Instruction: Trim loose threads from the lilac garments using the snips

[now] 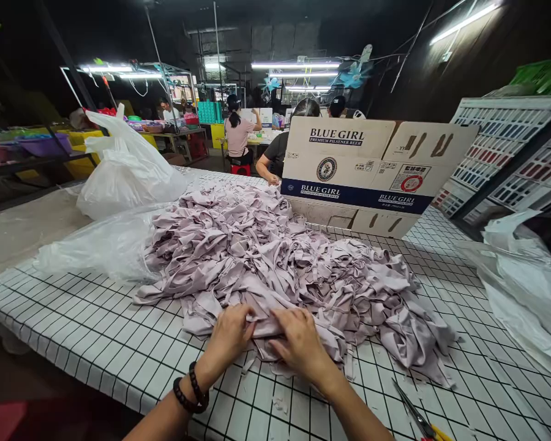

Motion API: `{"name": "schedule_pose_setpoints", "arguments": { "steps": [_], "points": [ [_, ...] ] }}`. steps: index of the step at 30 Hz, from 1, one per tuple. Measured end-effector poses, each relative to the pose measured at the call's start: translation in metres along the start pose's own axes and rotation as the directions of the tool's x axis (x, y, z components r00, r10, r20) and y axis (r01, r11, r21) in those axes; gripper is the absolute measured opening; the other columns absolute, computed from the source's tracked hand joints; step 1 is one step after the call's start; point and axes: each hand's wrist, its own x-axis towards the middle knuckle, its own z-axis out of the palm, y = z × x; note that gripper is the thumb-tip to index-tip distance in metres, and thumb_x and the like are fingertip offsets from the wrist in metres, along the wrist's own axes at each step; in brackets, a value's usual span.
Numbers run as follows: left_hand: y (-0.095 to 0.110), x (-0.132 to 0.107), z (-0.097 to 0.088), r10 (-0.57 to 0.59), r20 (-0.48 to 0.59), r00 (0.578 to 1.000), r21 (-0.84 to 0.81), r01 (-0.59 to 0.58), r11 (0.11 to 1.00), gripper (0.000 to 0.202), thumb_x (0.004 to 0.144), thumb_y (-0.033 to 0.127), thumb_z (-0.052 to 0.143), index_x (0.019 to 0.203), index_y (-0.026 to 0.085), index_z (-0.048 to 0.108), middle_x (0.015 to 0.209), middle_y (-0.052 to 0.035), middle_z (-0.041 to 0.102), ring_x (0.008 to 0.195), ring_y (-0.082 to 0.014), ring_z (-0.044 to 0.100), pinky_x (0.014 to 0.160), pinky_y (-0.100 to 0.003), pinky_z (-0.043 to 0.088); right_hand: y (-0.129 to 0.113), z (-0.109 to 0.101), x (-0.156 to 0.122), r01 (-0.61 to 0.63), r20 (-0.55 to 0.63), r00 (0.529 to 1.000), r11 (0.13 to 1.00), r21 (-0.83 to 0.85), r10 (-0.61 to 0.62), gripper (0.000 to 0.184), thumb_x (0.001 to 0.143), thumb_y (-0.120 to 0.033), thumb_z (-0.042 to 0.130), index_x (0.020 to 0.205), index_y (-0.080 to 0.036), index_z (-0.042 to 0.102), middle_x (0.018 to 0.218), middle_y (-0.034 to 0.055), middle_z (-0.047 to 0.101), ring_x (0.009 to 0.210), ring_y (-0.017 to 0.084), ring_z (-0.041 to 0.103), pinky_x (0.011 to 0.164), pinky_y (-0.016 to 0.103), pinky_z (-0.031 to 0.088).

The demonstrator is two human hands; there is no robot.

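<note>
A large heap of crumpled mauve fabric pieces (pixel 239 245) covers the middle of the table, some with narrow strips. At the heap's front edge my left hand (pixel 232 334), with dark beaded bracelets (pixel 191 392) on its wrist, is closed on a mauve fabric piece (pixel 264 331). To its right, my right hand (pixel 300 343) grips the same stretch of cloth, fingers curled over the top and thumb beneath. Fabric folds hide some fingertips. Scissors (pixel 416 409) with red and yellow handles lie at the lower right, apart from both hands.
The table wears a white checked cloth (pixel 119 349). Clear plastic bags (pixel 123 165) sit at the left, another plastic bag (pixel 518 275) at the right. A Blue Girl carton (pixel 349 165) stands behind the heap, partly hiding a person (pixel 275 156). Stacked white crates (pixel 496 147) rise at the right.
</note>
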Motion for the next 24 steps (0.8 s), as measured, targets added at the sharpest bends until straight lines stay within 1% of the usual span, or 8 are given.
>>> {"name": "schedule_pose_setpoints", "arguments": {
  "steps": [3,6,10,14,17,19,22,24],
  "points": [
    [0.0,-0.01,-0.008,0.063,-0.07,0.996,0.064,-0.058,0.996,0.009,0.079,0.017,0.06,0.084,0.02,0.066,0.105,-0.0094,0.062,0.1,-0.028,0.057,0.085,-0.041,0.046,-0.011,0.009,0.001,0.044,0.073,0.996,0.999,-0.02,-0.042,0.014,0.083,-0.018,0.053,0.087,-0.026,0.064,0.086,0.0053,0.066,0.09,0.029,0.058,0.096,0.056,0.032],
    [-0.001,-0.024,-0.016,0.216,-0.104,0.971,0.052,-0.212,0.976,0.009,0.075,0.015,0.065,0.081,0.022,0.065,0.118,-0.008,0.061,0.122,-0.032,0.046,0.104,-0.051,0.032,-0.014,-0.011,-0.015,0.083,0.162,0.983,0.996,0.038,-0.089,0.013,0.087,-0.02,0.051,0.08,-0.022,0.062,0.077,0.0033,0.063,0.08,0.022,0.057,0.081,0.04,0.042],
    [-0.006,-0.033,-0.019,0.367,0.009,0.93,-0.093,-0.364,0.927,0.005,0.083,0.024,0.064,0.08,0.021,0.063,0.08,-0.0006,0.068,0.094,-0.0217,0.061,0.108,-0.051,0.027,-0.014,-0.064,-0.044,-0.016,0.243,0.97,0.99,0.142,-0.019,0.021,0.094,-0.03,0.046,0.084,-0.021,0.062,0.076,0.0022,0.059,0.076,0.018,0.054,0.074,0.032,0.04],
    [-0.01,-0.032,-0.012,0.416,0.081,0.906,-0.147,-0.402,0.904,0.013,0.084,0.013,0.06,0.092,0.021,0.067,0.081,-0.003,0.069,0.083,-0.0199,0.06,0.088,-0.039,0.045,-0.005,-0.092,-0.067,-0.182,0.251,0.957,0.973,0.142,0.143,0.022,0.094,-0.035,0.047,0.087,-0.024,0.064,0.083,0.0018,0.052,0.079,0.017,0.052,0.072,0.028,0.041],
    [-0.007,-0.035,-0.011,0.357,0.119,0.926,-0.174,-0.335,0.926,0.026,0.081,0.007,0.055,0.098,0.021,0.068,0.086,-0.0056,0.069,0.086,-0.0221,0.059,0.079,-0.036,0.047,0.004,-0.082,-0.075,-0.269,0.234,0.945,0.951,0.149,0.23,0.018,0.091,-0.033,0.052,0.083,-0.023,0.064,0.085,0.0016,0.05,0.079,0.017,0.052,0.072,0.028,0.042],
    [0.002,-0.041,-0.015,0.314,0.12,0.942,-0.239,-0.279,0.93,0.031,0.08,0.011,0.057,0.108,0.022,0.064,0.099,-0.0078,0.067,0.095,-0.0235,0.059,0.084,-0.038,0.046,0.006,-0.068,-0.074,-0.294,0.222,0.942,0.937,0.19,0.251,0.017,0.09,-0.032,0.053,0.08,-0.022,0.063,0.083,0.0012,0.051,0.078,0.016,0.053,0.072,0.028,0.042],
    [0.026,-0.048,-0.017,0.327,0.123,0.937,-0.36,-0.265,0.895,0.051,0.074,0.026,0.07,0.122,0.023,0.056,0.118,-0.0107,0.062,0.108,-0.0267,0.055,0.095,-0.041,0.042,-0.005,-0.05,-0.067,-0.248,0.211,0.957,0.937,0.245,0.198,0.013,0.088,-0.031,0.056,0.083,-0.021,0.064,0.084,0.0015,0.054,0.082,0.017,0.054,0.074,0.029,0.043],
    [0.044,-0.05,-0.011,0.302,0.162,0.94,-0.415,-0.213,0.885,0.057,0.066,0.035,0.077,0.118,0.021,0.059,0.112,-0.0103,0.065,0.102,-0.0275,0.057,0.091,-0.04,0.043,-0.015,-0.044,-0.06,-0.178,0.22,0.968,0.95,0.255,0.122,0.01,0.087,-0.028,0.057,0.085,-0.022,0.065,0.086,0.0022,0.057,0.086,0.018,0.055,0.078,0.03,0.044]
  ]
}}
